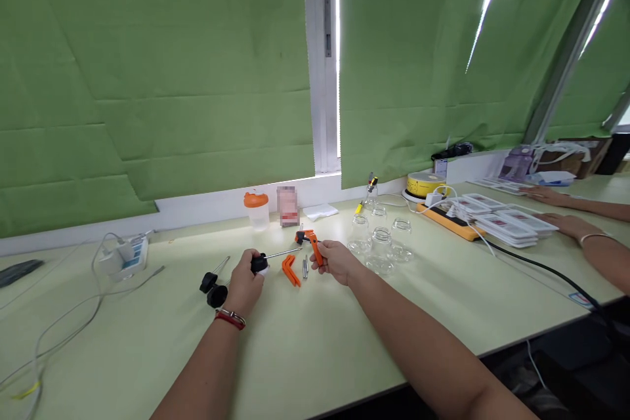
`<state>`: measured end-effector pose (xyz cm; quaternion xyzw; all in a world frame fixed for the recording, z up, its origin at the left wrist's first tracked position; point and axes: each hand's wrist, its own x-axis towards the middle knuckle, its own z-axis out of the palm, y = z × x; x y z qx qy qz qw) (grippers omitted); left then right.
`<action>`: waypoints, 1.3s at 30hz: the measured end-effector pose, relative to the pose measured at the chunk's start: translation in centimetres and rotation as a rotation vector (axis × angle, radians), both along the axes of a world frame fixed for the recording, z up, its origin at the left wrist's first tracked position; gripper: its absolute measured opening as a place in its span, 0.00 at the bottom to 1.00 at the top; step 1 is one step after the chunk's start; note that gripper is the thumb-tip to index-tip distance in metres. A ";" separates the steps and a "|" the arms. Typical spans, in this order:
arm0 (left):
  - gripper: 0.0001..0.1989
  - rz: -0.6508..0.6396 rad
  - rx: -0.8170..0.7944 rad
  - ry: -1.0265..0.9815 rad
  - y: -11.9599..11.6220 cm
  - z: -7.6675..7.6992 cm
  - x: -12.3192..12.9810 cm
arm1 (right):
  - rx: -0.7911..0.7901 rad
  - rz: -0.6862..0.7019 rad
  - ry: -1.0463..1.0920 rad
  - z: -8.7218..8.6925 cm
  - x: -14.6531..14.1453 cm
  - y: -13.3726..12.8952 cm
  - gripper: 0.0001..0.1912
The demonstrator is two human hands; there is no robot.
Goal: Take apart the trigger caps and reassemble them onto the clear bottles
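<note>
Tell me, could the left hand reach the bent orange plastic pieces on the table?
Probably yes: nothing visible blocks the left hand from the orange pieces, though it holds a black-capped metal rod.

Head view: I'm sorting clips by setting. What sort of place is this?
Probably a shared indoor workroom or office, though I cannot be sure which. A long pale table stands below green window coverings, with loose orange pieces on it and another person's hand farther right.

Head-worn view from near side of table point(295, 354), facing forward and down, left hand point(247, 283) and right hand point(338, 262) close, green coverings point(162, 65) far
</note>
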<state>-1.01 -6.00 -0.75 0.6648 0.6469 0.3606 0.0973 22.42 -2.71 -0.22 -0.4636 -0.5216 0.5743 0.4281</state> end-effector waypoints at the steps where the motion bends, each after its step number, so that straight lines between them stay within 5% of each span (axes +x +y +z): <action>1: 0.13 -0.028 -0.008 -0.052 -0.2 0.0 0.4 | -0.014 0.016 0.045 0.0 0.3 -0.4 0.13; 8: 0.13 -0.131 -0.041 -0.226 -0.7 -0.2 1.5 | -0.071 0.174 0.255 -1.4 0.2 -1.4 0.18; 17: 0.17 -0.224 -0.016 -0.349 -0.5 -1.4 2.3 | -0.071 0.273 0.230 -2.8 -0.8 -1.5 0.15; 21: 0.22 -0.279 -0.035 -0.441 -0.7 -1.4 3.4 | -0.038 0.300 0.242 -3.1 -0.9 -1.6 0.17; 39: 0.17 -0.454 -0.120 -0.585 -1.6 -0.9 4.5 | -0.030 0.316 0.226 -3.0 -1.0 -2.3 0.20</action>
